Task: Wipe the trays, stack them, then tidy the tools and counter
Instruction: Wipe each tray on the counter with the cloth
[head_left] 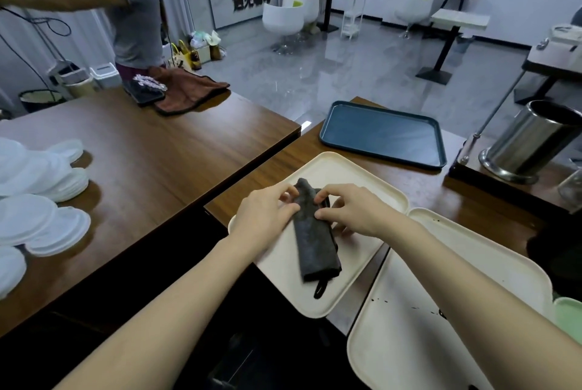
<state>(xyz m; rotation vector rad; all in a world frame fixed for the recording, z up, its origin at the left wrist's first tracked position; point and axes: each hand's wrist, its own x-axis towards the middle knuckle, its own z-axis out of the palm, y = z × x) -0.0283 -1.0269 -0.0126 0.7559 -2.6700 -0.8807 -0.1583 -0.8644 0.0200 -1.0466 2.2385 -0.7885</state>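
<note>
Two trays closest, side by side on the brown wooden counter (283, 162): at near right a cream rectangular plastic tray (425, 342) flecked with dark specks, just left of it and slightly farther a second cream plastic tray (362, 175). Lengthwise on the second tray, a folded dark grey cloth (315, 241), small loop at its near end. At the cloth's far end, both hands pinching: left hand (264, 213) with thumb and forefinger closed on the left edge, right hand (352, 210) with thumb and forefinger closed on the right edge, other fingers loosely bent. At the frame's right edge, a sliver of a pale green tray (568, 314). Off to the left, on a neighbouring wooden table (157, 153), heaps of translucent white round lids (47, 222). Farther along the counter, well apart from the cream pair, a dark blue rectangular tray (382, 134); to its right a stainless steel cylinder (529, 144). Farthest, at the table's far end, a crumpled brown cloth (185, 90) beside a person in a grey top (135, 11).
</note>
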